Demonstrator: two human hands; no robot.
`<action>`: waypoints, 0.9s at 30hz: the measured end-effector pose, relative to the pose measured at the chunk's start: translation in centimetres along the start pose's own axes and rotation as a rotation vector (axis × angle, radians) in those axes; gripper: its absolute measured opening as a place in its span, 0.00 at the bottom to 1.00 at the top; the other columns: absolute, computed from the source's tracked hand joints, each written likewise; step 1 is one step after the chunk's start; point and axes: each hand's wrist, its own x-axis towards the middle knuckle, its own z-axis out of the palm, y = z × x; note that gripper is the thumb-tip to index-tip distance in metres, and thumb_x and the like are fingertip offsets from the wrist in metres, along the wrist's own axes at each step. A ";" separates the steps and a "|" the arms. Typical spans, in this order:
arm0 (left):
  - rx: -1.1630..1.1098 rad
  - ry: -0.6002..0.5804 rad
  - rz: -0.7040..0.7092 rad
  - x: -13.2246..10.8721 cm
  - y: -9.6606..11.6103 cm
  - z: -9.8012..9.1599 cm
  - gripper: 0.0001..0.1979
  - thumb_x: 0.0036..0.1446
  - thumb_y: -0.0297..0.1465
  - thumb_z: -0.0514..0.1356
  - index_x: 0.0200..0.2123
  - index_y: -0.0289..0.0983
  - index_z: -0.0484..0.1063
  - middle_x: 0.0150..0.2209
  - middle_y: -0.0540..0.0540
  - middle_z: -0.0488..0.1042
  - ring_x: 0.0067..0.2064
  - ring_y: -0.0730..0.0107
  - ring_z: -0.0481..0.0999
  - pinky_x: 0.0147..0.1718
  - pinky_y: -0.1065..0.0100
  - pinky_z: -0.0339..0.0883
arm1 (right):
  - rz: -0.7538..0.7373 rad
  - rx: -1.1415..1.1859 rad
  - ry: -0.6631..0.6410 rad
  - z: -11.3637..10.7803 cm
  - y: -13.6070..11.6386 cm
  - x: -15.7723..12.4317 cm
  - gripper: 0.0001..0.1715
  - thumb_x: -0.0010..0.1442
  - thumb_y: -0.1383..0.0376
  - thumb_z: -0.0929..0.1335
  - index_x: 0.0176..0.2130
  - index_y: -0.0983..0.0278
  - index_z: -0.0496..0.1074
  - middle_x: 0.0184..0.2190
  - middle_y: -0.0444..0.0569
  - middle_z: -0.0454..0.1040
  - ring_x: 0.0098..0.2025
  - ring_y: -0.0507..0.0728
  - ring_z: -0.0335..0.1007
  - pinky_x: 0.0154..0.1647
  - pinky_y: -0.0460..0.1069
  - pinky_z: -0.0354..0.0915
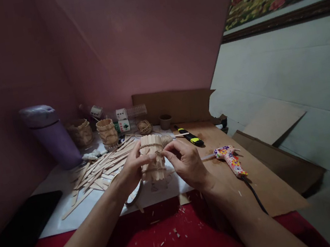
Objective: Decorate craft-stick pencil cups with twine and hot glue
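Note:
A small container of upright wooden sticks (155, 174), with twine bands around it, is held above the white paper. My left hand (134, 164) grips it from the left side, the thumb lying across its front. My right hand (185, 163) is closed in a pinch at the container's right side, on what looks like a bit of twine near the middle. Just behind the container and my right fingers, a ball of twine (166, 140) partly shows. A round-rimmed object (135, 196) lies under my left hand, mostly hidden.
Loose wooden sticks (97, 172) spread at left, near a purple bottle (55, 137) and two stick containers (107, 133). At right are a yellow-black cutter (190, 136) and a flowered glue gun (231, 161) with its cord. Plastic bottles (131, 112) lie behind.

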 end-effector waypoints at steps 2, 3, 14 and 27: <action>0.007 -0.008 0.020 0.1 -0.1 0.0 0.29 0.43 0.30 0.69 0.51 0.38 0.68 0.44 0.42 0.77 0.39 0.61 0.78 0.35 0.65 0.71 | -0.013 -0.015 0.013 0.0 0.0 0.0 0.09 0.63 0.69 0.67 0.30 0.61 0.69 0.28 0.45 0.73 0.33 0.55 0.68 0.35 0.50 0.63; 0.014 -0.003 0.027 0.1 -0.1 0.0 0.30 0.42 0.29 0.69 0.51 0.38 0.67 0.44 0.42 0.77 0.39 0.61 0.77 0.36 0.65 0.71 | -0.021 -0.019 0.019 0.0 0.0 0.0 0.09 0.63 0.69 0.67 0.30 0.61 0.69 0.28 0.45 0.72 0.33 0.55 0.68 0.35 0.50 0.63; 0.100 0.059 0.060 0.5 -0.7 -0.4 0.29 0.40 0.28 0.67 0.50 0.38 0.69 0.40 0.45 0.76 0.38 0.63 0.75 0.33 0.68 0.68 | 0.133 0.174 0.012 0.2 -0.3 -0.2 0.08 0.65 0.63 0.65 0.33 0.61 0.68 0.25 0.43 0.70 0.27 0.52 0.68 0.30 0.48 0.64; 0.149 0.083 0.091 0.5 -0.8 -0.5 0.29 0.40 0.28 0.66 0.50 0.38 0.69 0.39 0.46 0.74 0.37 0.65 0.73 0.34 0.68 0.67 | 0.281 0.381 -0.078 0.6 0.7 0.2 0.09 0.57 0.59 0.72 0.32 0.62 0.73 0.28 0.45 0.75 0.29 0.53 0.69 0.32 0.49 0.66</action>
